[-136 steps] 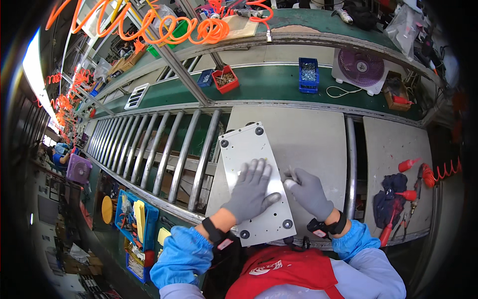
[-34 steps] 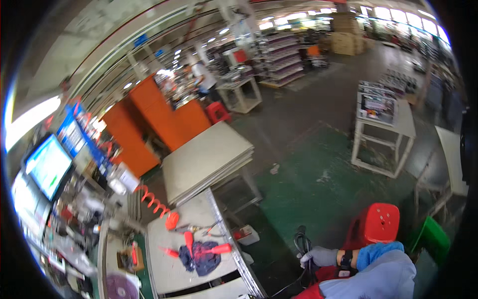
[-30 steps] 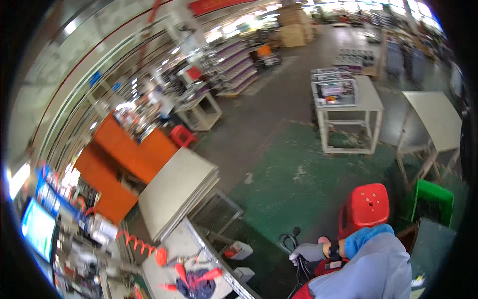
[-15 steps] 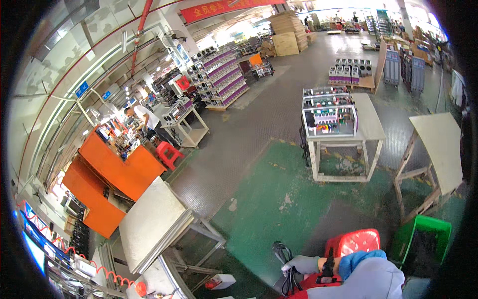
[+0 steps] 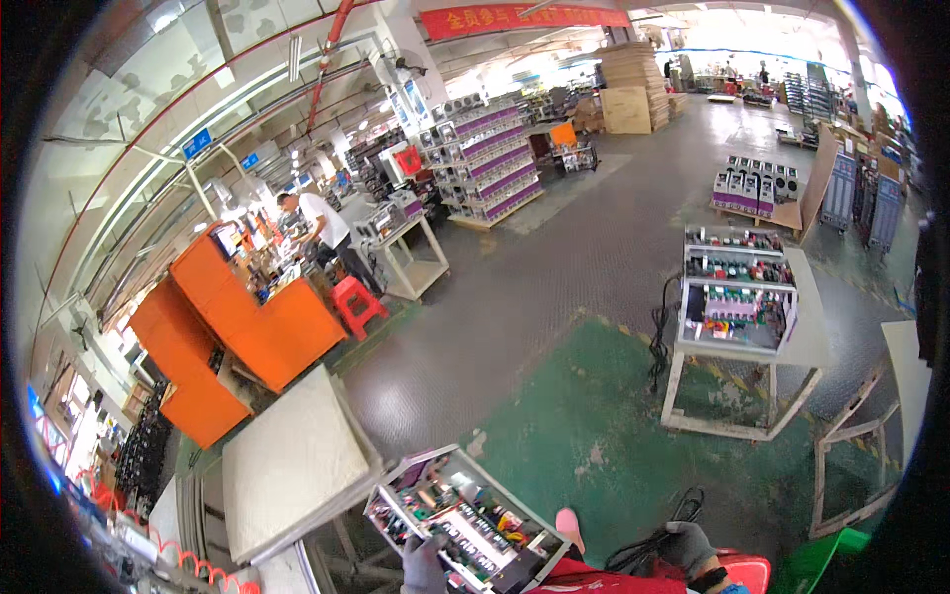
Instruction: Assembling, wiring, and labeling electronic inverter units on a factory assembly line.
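Note:
An uncovered metal chassis (image 5: 539, 485) full of circuit boards and coloured wires is tilted in front of me at the bottom of the view. My left hand (image 5: 424, 566), in a grey glove, grips its near left edge. Off to the right, my right hand (image 5: 690, 547), also gloved, is closed round a bundle of black cable (image 5: 638, 554) with a loop sticking up past the fingers. Between the chassis and that hand shows a pink shoe (image 5: 569, 530).
A pale board-topped table (image 5: 287, 465) stands close at left, beside orange cabinets (image 5: 287, 337). At right, a white table (image 5: 807, 297) carries several open chassis (image 5: 737, 317). A red stool (image 5: 747, 569) and green bin (image 5: 821, 562) are near my right hand. A person (image 5: 322, 223) works further off.
The open chassis and my left hand have come into view at the bottom. My right hand, still with the cable, sits further right. The whole scene has shifted rightward as my head turned left.

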`<state>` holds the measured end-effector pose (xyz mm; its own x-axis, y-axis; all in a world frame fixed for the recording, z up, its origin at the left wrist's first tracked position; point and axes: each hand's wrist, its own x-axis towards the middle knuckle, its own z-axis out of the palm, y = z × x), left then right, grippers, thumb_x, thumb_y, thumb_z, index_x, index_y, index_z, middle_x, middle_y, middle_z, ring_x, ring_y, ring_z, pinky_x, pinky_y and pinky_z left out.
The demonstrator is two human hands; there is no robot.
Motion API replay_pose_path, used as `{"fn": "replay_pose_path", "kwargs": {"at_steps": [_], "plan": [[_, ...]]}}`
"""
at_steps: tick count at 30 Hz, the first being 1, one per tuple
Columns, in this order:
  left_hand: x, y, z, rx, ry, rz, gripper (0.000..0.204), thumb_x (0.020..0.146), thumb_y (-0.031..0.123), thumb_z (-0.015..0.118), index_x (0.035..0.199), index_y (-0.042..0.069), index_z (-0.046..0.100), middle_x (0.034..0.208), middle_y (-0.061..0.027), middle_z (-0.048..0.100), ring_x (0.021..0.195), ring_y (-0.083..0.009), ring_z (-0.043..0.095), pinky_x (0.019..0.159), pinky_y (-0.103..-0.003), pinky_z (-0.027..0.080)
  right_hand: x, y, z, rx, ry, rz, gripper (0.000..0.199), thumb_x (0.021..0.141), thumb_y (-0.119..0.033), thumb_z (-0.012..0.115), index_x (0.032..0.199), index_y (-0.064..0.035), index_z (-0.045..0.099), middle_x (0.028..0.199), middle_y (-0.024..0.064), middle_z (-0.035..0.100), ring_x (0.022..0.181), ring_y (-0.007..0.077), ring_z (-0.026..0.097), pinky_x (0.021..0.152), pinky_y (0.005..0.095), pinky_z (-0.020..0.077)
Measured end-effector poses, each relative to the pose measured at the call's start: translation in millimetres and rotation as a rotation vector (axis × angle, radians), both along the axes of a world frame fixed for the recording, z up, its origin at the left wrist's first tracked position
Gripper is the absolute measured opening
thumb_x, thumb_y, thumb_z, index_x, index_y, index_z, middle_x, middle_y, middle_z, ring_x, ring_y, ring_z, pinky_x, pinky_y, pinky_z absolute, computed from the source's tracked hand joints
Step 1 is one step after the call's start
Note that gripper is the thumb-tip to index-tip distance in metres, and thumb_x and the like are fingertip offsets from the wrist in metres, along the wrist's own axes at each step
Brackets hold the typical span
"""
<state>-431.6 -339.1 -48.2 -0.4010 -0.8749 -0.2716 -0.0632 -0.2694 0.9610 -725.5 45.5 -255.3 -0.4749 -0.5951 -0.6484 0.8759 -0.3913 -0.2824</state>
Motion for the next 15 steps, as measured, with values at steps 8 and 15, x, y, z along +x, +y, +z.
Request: {"fn": "replay_pose_path", "kwargs": {"at_steps": [8,15], "plan": [[-330.9,-129.1,-0.3,-0.265,-0.204,-0.694,0.034,0.09,0.006,0.053,0.122,-0.002,0.058,0.105,-0.0117,0.066,0.097,-0.0208,0.062,0.093,-0.038,0.05,-108.2,-64.2,-2.2,-0.096,-0.023,-0.284,0.015,0.086,-0.017,0.058,0.083,-0.0028,0.057,0.088,0.0144,0.062,0.086,0.0326,0.06,0.086,0.0496,0.0478],[-553.7,-118.6,-14.5,-0.227,-0.187,-1.223,0.037,0.086,0.004,0.054,0.122,-0.001,0.058,0.104,-0.0127,0.066,0.101,-0.0234,0.061,0.101,-0.039,0.045,-220.4,-96.6,-27.8,-0.065,-0.25,-0.721,0.011,0.085,-0.016,0.059,0.083,-0.0052,0.058,0.086,0.0146,0.061,0.087,0.0344,0.06,0.086,0.0534,0.0473]]}}
